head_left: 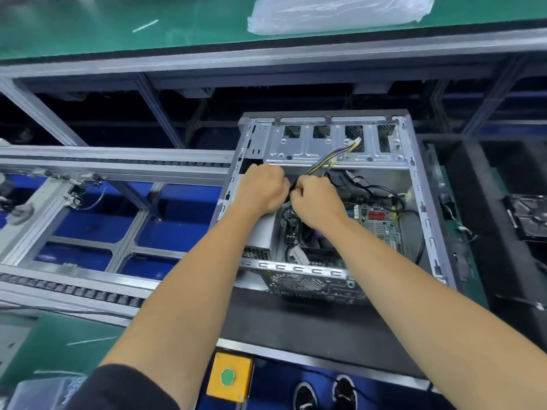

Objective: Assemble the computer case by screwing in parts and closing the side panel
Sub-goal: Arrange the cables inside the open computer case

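An open grey computer case (420,184) lies on its side on a black conveyor pallet, its motherboard (377,220) exposed. A bundle of yellow, purple and black cables (328,159) runs from the drive bay (310,143) down to my hands. My left hand (262,187) and my right hand (318,202) meet fist to fist inside the case, both with fingers curled around the black end of that cable bundle. What lies between the fingers is hidden.
A yellow box with a green button (228,377) sits at the bench's near edge. A hard drive (529,217) lies at the far right. A clear plastic bag (337,10) rests on the green bench beyond. Roller conveyor rails (74,287) run to the left.
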